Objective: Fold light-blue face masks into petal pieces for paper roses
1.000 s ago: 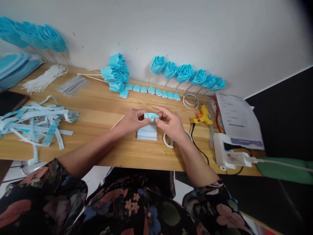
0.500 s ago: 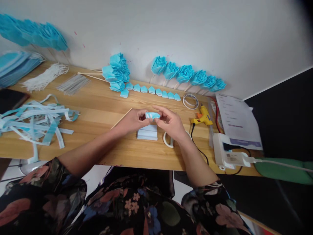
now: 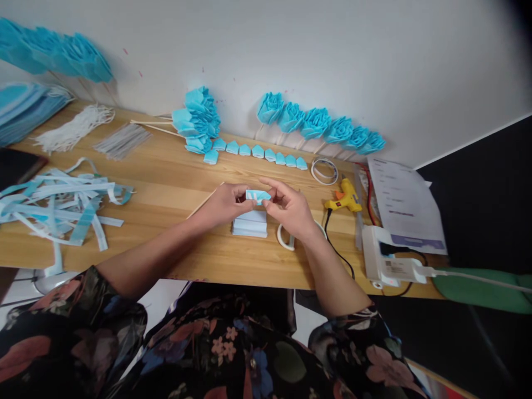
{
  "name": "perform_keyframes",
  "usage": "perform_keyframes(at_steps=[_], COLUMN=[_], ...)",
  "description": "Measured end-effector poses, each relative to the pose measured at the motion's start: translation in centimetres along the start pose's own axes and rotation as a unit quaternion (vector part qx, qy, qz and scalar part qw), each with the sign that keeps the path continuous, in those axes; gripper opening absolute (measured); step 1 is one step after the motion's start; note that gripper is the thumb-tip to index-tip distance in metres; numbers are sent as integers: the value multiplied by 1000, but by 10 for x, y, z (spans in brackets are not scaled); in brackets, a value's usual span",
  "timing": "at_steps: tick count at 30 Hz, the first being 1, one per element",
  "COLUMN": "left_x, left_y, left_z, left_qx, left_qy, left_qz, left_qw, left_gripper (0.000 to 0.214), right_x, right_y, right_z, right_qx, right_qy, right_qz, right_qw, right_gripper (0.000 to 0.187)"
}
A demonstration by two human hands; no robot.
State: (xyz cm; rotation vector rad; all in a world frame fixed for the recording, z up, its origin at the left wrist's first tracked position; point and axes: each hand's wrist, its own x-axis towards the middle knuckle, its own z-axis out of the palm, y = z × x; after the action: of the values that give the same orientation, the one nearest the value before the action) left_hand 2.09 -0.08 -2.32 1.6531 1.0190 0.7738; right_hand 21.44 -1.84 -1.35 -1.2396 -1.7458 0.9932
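Between my two hands is a small folded piece of blue mask fabric (image 3: 258, 195), with a point at its right end. My left hand (image 3: 228, 203) pinches its left end between thumb and fingers. At the pointed end, my right hand (image 3: 290, 208) grips it with the thumb and fingertips. Below the piece lies a stack of pale cut fabric (image 3: 249, 226), its far part covered by my hands. A thin wooden stick (image 3: 204, 200) runs behind my left hand. White-handled scissors (image 3: 286, 239) lie partly under my right wrist.
Folded blue petals (image 3: 257, 151) form a row near the wall, beside fabric flowers (image 3: 198, 121). More flowers (image 3: 315, 123) lean at the back. A yellow glue gun (image 3: 344, 197), tape roll (image 3: 325, 170) and power strip (image 3: 376, 255) sit right; cut strips (image 3: 66, 199) heap up left.
Both hands keep their pinch on the folded fabric piece, which has barely moved. The whole view has shifted very slightly.
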Motion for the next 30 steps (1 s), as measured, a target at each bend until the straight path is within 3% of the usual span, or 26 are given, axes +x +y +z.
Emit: perform_keyframes(at_steps=[7,19,30], left_x=[0,1,1], left_y=[4,3,3], left_z=[0,-1,1], left_qx=[-50,28,-77], left_qy=[25,15,15], left_qz=[-19,3,-25], left_qw=[998,1000,997], left_gripper=[26,25,25], right_x=[3,1,4], right_y=[1,4,5], right_z=[-4,2,-1], right_qx=[39,-5,50], right_qy=[-5,0,3], right_qz=[7,-5,5], right_qw=[999,1000,999], right_gripper=[46,48,46])
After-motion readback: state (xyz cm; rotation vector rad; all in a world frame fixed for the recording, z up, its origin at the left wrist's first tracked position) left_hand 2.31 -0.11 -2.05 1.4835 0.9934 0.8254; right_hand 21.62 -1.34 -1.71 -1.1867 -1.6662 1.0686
